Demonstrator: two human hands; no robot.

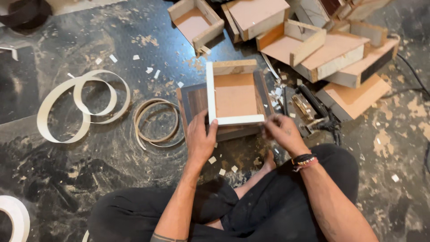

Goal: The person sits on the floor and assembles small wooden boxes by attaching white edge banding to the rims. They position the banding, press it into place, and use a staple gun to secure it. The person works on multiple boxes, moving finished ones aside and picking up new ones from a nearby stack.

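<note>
The small square wooden box with white edge strips (235, 93) sits hemmed in; the left hand (200, 140) grips its near-left corner and the right hand (283, 132) pinches at its near-right corner, so the near side is closed off by hands, forearms and the crossed legs in black trousers (268, 210). To the right a dark power tool with a black cable (313, 110) lies just beside it, and the heap of unfinished wooden boxes (322, 49) crowds the far and right sides. Leftward the dusty dark floor (89, 40) lies open; only the loose white coil of edge banding (83, 105) and the tan coil of edge banding (156, 123) interrupt it.
</note>
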